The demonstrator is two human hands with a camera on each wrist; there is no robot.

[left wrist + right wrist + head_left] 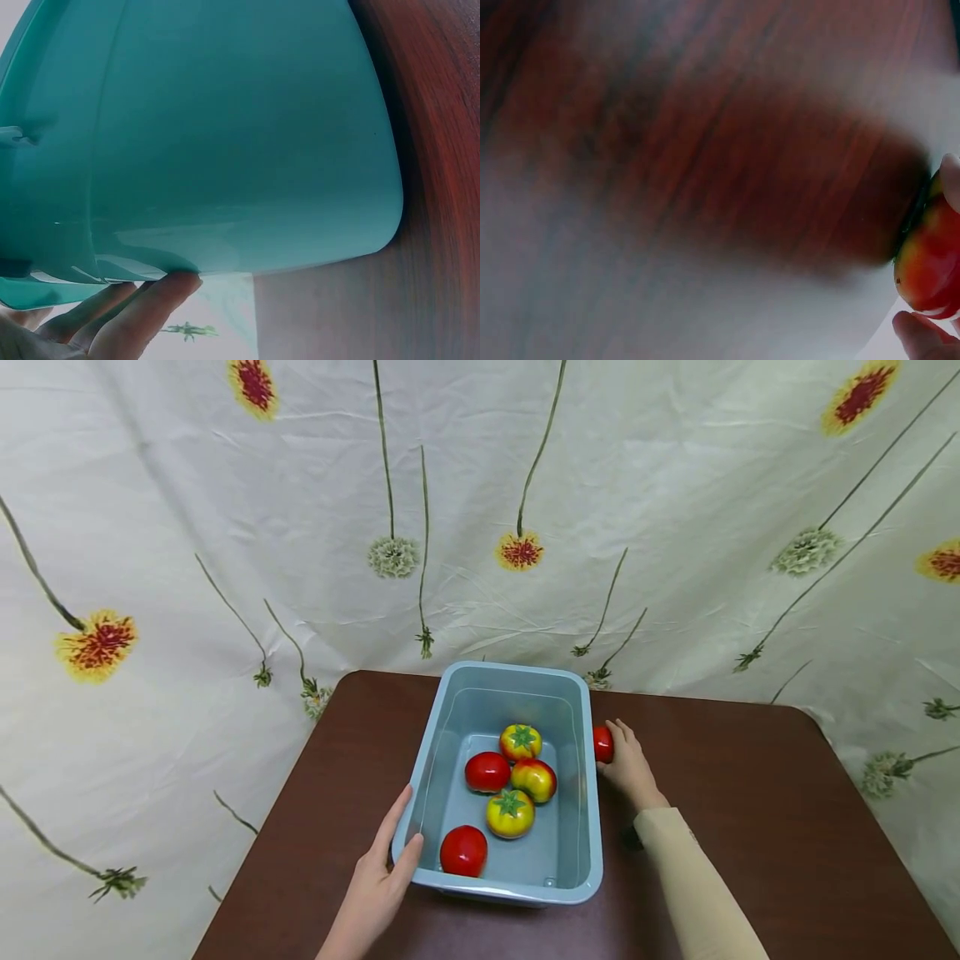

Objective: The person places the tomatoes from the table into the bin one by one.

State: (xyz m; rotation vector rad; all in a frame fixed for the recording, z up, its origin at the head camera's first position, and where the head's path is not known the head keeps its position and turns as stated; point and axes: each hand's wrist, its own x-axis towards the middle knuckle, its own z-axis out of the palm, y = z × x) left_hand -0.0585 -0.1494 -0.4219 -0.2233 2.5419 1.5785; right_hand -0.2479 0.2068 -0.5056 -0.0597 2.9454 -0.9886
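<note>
A grey-blue plastic bin [588,827] stands on the table, with several glossy tomatoes inside. Two are mostly yellow with green leafy tops, a tomato [521,742] at the back and a tomato [510,815] nearer. A red tomato [463,852] lies in the near left corner. My left hand [384,870] holds the bin's near left corner, thumb over the rim; in the left wrist view its fingers [150,311] touch the outer wall. Outside the right wall, my right hand [630,767] grips another red tomato [934,262] between thumb and fingers. Its palm is hidden.
The dark brown table [750,810] extends on both sides of the bin. A pale flowered cloth [465,510] hangs behind it and around the sides. The bin's right wall stands between my right hand and the tomatoes inside.
</note>
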